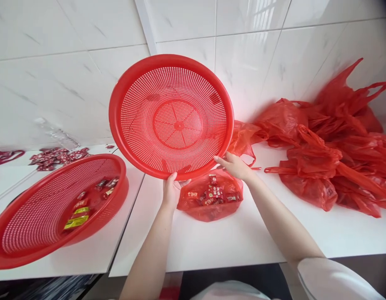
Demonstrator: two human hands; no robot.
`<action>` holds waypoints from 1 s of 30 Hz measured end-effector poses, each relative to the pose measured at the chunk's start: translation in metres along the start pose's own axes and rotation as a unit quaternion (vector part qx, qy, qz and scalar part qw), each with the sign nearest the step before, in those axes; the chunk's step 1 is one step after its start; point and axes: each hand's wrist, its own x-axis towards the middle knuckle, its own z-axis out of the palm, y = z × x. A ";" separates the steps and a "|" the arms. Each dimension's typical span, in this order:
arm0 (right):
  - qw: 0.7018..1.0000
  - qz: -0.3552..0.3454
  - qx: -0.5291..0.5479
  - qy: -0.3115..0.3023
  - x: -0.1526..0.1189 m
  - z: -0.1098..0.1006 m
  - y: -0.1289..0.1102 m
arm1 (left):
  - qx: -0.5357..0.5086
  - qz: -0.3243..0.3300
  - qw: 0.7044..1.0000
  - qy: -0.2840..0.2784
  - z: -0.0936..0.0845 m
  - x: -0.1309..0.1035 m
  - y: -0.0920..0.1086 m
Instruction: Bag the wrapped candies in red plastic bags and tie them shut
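Observation:
A red plastic colander (179,125) is held up above the table, tilted so its bare mesh inside faces me. My left hand (171,192) grips its lower rim, thumb in front and fingers behind. At the lower right rim, my right hand (234,166) is closed on the edge with its thumb against the rim; its other fingers are partly hidden. Directly below, an open red plastic bag (208,212) lies on the white table with several wrapped snack packets (215,191) in it. Part of the bag is covered by the colander.
Another red colander (33,208) stands at left, holding a few packets, some yellow (76,221). Small red packets (57,158) and a clear plastic bottle (57,132) lie behind it. Several filled red bags (321,166) are heaped at right. A tiled wall (252,62) bounds the back.

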 end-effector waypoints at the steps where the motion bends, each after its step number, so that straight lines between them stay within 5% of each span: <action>1: 0.997 -0.001 0.073 -0.029 0.000 0.000 -0.002 | -0.001 -0.002 1.000 -0.013 -0.002 0.000 0.002; 5: 0.969 0.010 0.242 -0.038 -0.004 -0.003 -0.013 | -0.002 -0.022 0.997 -0.072 -0.013 0.005 0.007; 7: 0.967 0.021 0.253 -0.004 -0.006 -0.006 -0.016 | 0.005 -0.001 1.000 -0.029 -0.022 0.012 0.010; 9: 0.968 0.031 0.248 0.017 -0.007 -0.010 -0.017 | 0.026 0.044 0.992 0.115 -0.034 0.020 0.013; 12: 0.972 0.041 0.231 0.030 -0.006 -0.013 -0.016 | 0.074 0.091 0.925 0.361 -0.053 0.030 0.019; 14: 0.971 0.033 0.232 0.037 -0.005 -0.012 -0.014 | 0.093 0.124 0.893 0.423 -0.062 0.034 0.023; 22: 0.960 0.026 0.273 0.049 -0.008 -0.016 -0.021 | 0.090 0.186 0.923 0.326 -0.049 0.031 0.016; 30: 0.937 0.026 0.348 0.006 -0.026 -0.020 -0.039 | 0.118 0.188 0.969 0.106 -0.017 0.006 -0.013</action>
